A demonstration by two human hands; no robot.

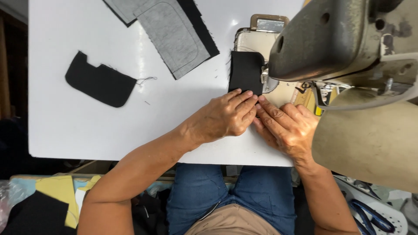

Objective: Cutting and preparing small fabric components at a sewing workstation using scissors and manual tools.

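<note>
Pressing down side by side, the left hand (228, 115) and the right hand (285, 126) lie flat on a black fabric piece (245, 72) near the front edge of the white table (87, 126), towards its right side. Neither hand is closed around anything: the fingers are stretched out together, fingertips of both hands resting on the near edge of the cloth, the two hands touching each other at the forefingers.

That black fabric piece is small, dark and matte, with straight sides and a rounded far-right corner. Its right edge sits under the presser foot (264, 75) of the grey sewing machine (344, 39), on the machine's cream-coloured bed (250, 41).

Further left on the table lies a second black pocket-shaped piece (101, 82), notched along its top, with a loose thread trailing from its right end. At the far edge, a stack of grey and black cut pieces (174, 30) lies at an angle and runs out of the picture at the top.

The machine head hides the needle and most of the bed, and its body is cut off at the right edge. How far the cloth reaches beneath the hands cannot be made out. Below the table's front edge, blue jeans (204, 191) show, and blue-handled scissors (370, 215) lie at the lower right, partly cut off.
</note>
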